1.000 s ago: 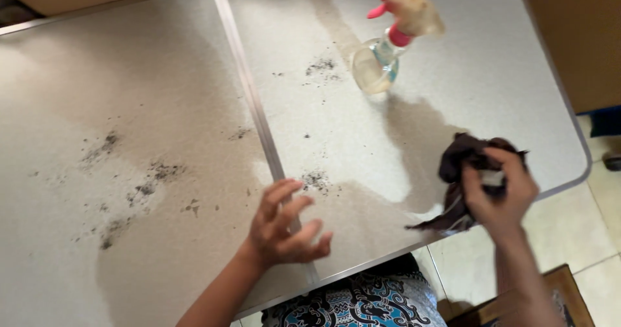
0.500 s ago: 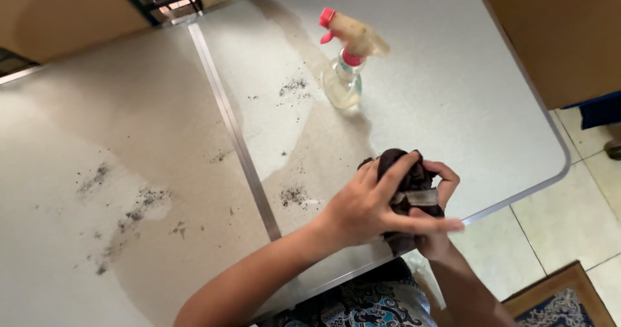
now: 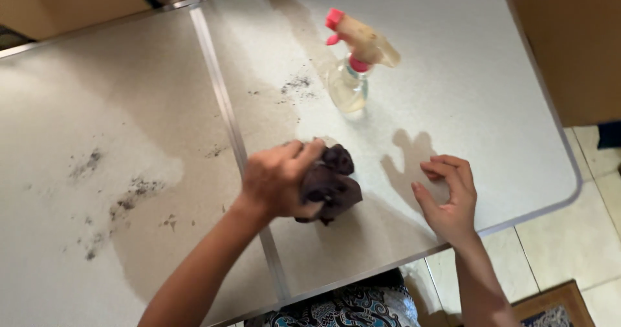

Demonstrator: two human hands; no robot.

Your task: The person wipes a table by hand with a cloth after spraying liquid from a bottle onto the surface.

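My left hand (image 3: 279, 179) grips a bunched dark brown cloth (image 3: 333, 183) and presses it on the speckled grey table (image 3: 466, 75), just right of the metal seam (image 3: 220, 100). My right hand (image 3: 447, 196) hovers empty over the table's near right edge, fingers curled and apart. A clear spray bottle (image 3: 352, 65) with a pink trigger and cream head stands beyond the cloth. Dark crumbs of dirt (image 3: 297, 84) lie next to the bottle, and more dirt patches (image 3: 132, 194) are scattered on the left half.
The table has a rounded metal-rimmed corner at the right. A brown cardboard wall (image 3: 569, 42) rises beyond it. White floor tiles (image 3: 550, 249) and a patterned rug corner (image 3: 556, 307) lie below right. My patterned blue clothing (image 3: 349, 304) shows at the near edge.
The cloth passed from my right hand to my left hand and moved left onto the table near the seam. My right hand let go and now hovers empty.
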